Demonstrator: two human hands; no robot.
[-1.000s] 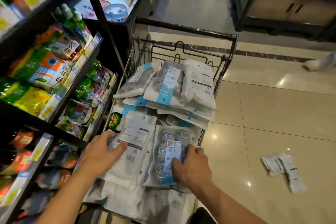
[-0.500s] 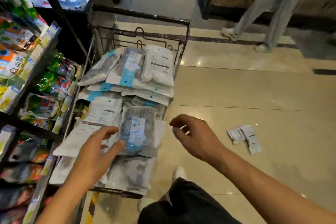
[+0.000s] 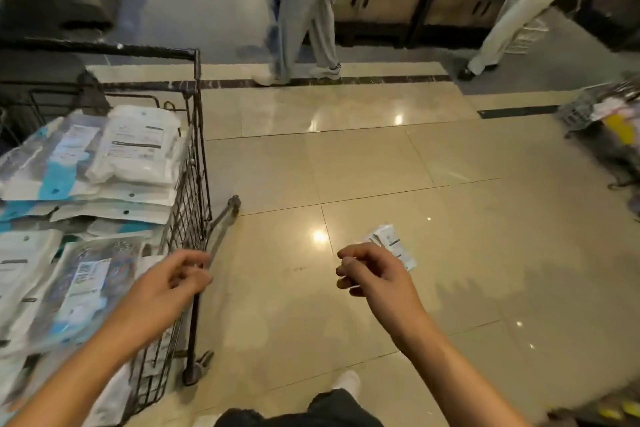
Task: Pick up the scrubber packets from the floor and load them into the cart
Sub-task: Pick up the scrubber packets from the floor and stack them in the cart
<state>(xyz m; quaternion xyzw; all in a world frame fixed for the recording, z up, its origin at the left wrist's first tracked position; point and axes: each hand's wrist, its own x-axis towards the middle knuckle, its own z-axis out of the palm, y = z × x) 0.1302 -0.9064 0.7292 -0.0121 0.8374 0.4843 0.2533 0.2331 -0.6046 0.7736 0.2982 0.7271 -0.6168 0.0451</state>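
With both the left hand & right hand loosely curled, nothing held, floor packets at center-right could be missed if blurred reach overshoots the cart.

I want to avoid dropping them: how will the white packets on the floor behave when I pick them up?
The white packets look thin and flat, so probably light and floppy. They lie flush on the glossy tile floor, so they may slide before the fingers get under an edge. Fragile seems unlikely.
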